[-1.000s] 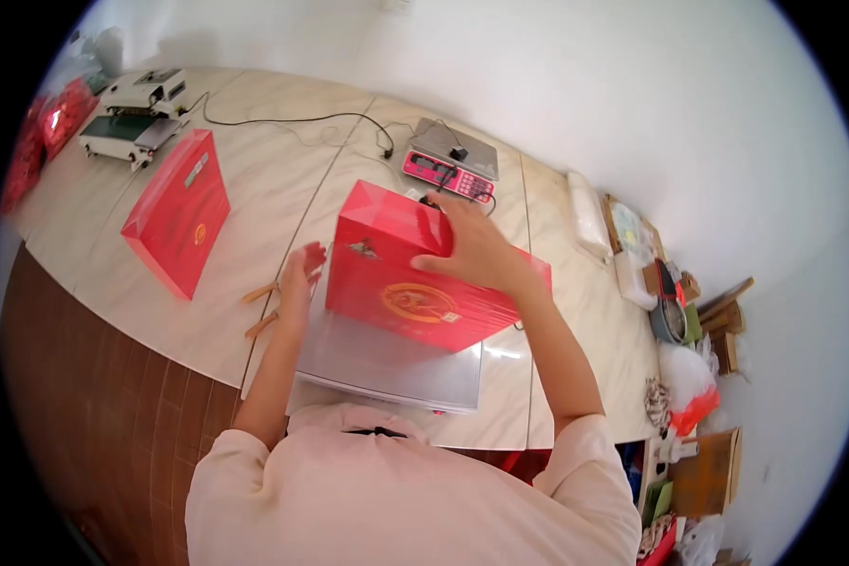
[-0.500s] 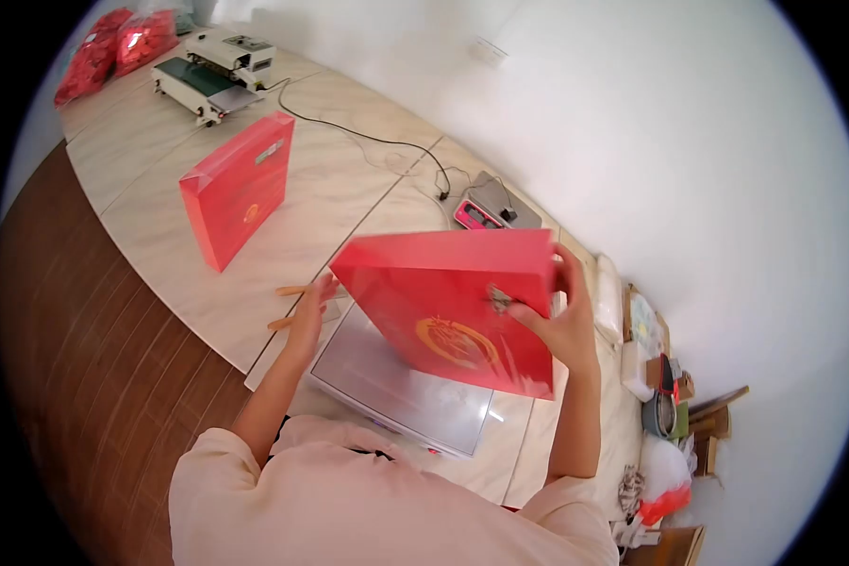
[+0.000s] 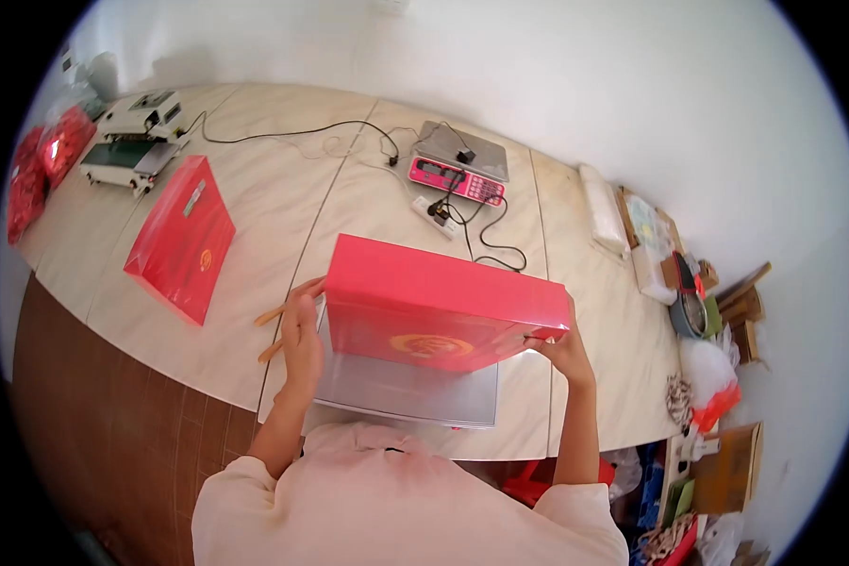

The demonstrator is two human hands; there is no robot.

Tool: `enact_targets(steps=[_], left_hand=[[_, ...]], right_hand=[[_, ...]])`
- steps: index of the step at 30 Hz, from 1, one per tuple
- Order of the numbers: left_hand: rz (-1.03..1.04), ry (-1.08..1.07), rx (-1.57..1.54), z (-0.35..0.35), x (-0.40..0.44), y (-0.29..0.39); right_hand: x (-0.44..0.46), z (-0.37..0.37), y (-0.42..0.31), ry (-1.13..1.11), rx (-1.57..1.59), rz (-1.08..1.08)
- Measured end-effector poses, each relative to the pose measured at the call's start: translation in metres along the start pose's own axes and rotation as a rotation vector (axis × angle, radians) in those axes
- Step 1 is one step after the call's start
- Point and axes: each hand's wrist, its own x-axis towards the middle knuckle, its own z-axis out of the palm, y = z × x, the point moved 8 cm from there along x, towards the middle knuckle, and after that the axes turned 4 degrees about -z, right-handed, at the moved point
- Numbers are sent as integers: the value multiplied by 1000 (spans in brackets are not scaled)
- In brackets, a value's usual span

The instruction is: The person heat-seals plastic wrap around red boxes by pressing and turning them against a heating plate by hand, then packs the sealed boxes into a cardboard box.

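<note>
A red gift box (image 3: 443,292) with a gold emblem and a glossy clear wrap stands on its long edge over a flat silver-topped device (image 3: 415,401). My right hand (image 3: 568,354) grips its right end, the thumb on the near face. At the left end is my left hand (image 3: 302,344), its fingers reaching round the edge and its thumb pointing up; the box partly hides the fingertips. Beside that hand, two tan handles (image 3: 270,353) stick out to the left. Another wrapped red box (image 3: 184,245) stands upright on the table to the left.
A pink digital scale (image 3: 457,179) and a white power strip (image 3: 436,217) with black cables lie behind the box. At the far left are a sealing machine (image 3: 134,141) and bags of red items (image 3: 61,146). Boxes and bags (image 3: 717,377) crowd the right side.
The red box has turned from a tilt to stand more level, its long top edge now facing up. My left hand has come against its left end. The camera view has swung round.
</note>
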Motion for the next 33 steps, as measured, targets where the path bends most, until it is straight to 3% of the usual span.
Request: enact_targets(steps=[4,11,13,17,19,24,28,30,31,33], left_hand=[[-38,30,-84,0,7,-18],[-28,-29,-140,10,34,21],[50,-114,-165,17,39,33],[12,-169,-163,30,40,34],[26,-203,-113,38,38,35],[-22,-272,-271,46,37,23],[-32,-264,-394,49,40,4],[-16,-229,-377,52,40,-6],[-6,-190,-360,53,40,-5],[-10,-177,-358,69,29,2]], right_hand=[[-6,-2,5,47,73,108],[-3,2,-17,58,-24,-28],[-5,2,-14,114,121,-6],[-9,9,-4,196,260,68],[-10,9,-5,218,294,-48],[-9,15,-20,300,351,-54],[-3,13,-28,413,216,-134],[0,8,-37,421,188,-39],[1,-3,-50,481,-7,-239],[-8,-25,-68,553,-123,-289]])
